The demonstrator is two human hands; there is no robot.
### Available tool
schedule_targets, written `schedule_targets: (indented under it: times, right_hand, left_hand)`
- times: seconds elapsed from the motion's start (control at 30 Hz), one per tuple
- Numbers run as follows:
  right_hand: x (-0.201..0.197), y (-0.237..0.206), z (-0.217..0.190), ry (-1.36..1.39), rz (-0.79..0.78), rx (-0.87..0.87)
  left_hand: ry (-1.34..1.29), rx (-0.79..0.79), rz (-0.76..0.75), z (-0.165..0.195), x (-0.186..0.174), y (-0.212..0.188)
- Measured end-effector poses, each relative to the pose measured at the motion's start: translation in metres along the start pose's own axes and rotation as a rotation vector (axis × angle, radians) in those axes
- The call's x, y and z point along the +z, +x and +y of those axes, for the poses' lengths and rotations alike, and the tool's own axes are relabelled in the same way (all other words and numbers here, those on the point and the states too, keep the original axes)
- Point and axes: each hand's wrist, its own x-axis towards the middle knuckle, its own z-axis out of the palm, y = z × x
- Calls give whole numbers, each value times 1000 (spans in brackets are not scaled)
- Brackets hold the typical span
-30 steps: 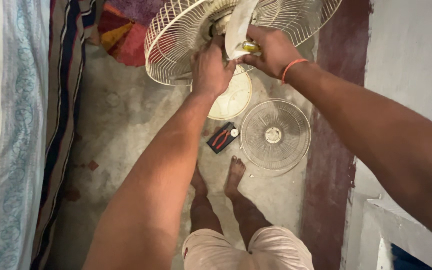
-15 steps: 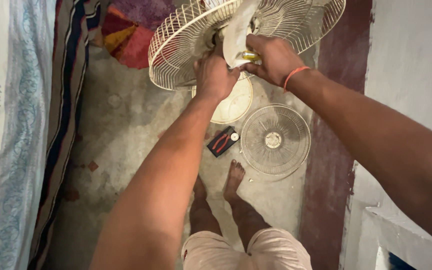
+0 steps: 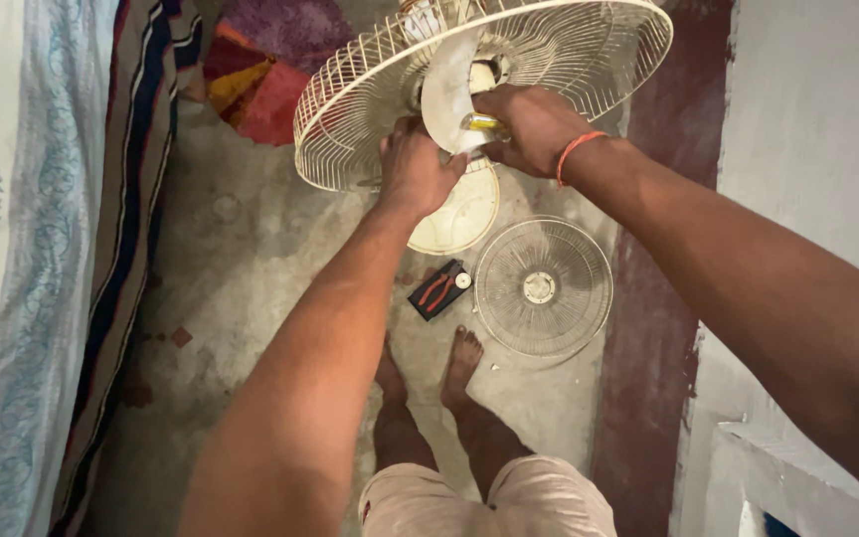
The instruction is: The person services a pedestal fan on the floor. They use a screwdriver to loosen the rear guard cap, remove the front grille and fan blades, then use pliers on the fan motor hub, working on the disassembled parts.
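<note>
Head view: you are standing and looking down at your 2 hands, which are up at a fan (image 3: 549, 60). The fan is cream white and a bit dusty. Its back wire cage (image 3: 350, 109) is round like a big bowl, made of many thin wires. The cage is tilted, and it fills the top of the picture in front of you. A pale fan blade (image 3: 446, 89) sticks out of the middle of it.

Your left hand (image 3: 415, 174) is on the lower edge of the cage, just below the blade. Its fingers are curled, but you cannot tell what they squeeze, since the back of the hand hides them. Your right hand (image 3: 529, 124) is closed around a tool with a yellow handle (image 3: 479, 122) at the middle of the fan. A thin orange band (image 3: 577, 151) goes around that wrist.

Down on the grey floor (image 3: 251, 278), the round fan base (image 3: 459, 209) sits under your hands. The front wire cover (image 3: 544, 288) lies flat beside it. Red pliers on a small dark pouch (image 3: 439, 290) lie between the cover and your bare feet (image 3: 464, 363). A striped cloth (image 3: 121, 229) hangs at the left, and a bright mat (image 3: 260, 70) lies near the cage.
</note>
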Motion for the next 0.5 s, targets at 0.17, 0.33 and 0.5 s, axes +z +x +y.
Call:
schedule_targets:
  times: [0.17,0.33,0.5]
  right_hand:
    - [-3,-6,-3,29,16,-6]
    - [-2,-9,-6,56,66,-8]
    - [-1,-9,-6,55,31,61]
  left_hand:
    - [30,-31,-45,3,0,3]
    - [19,-22,-18,3,-1,2]
    - [31,-48,-62,7,-3,2]
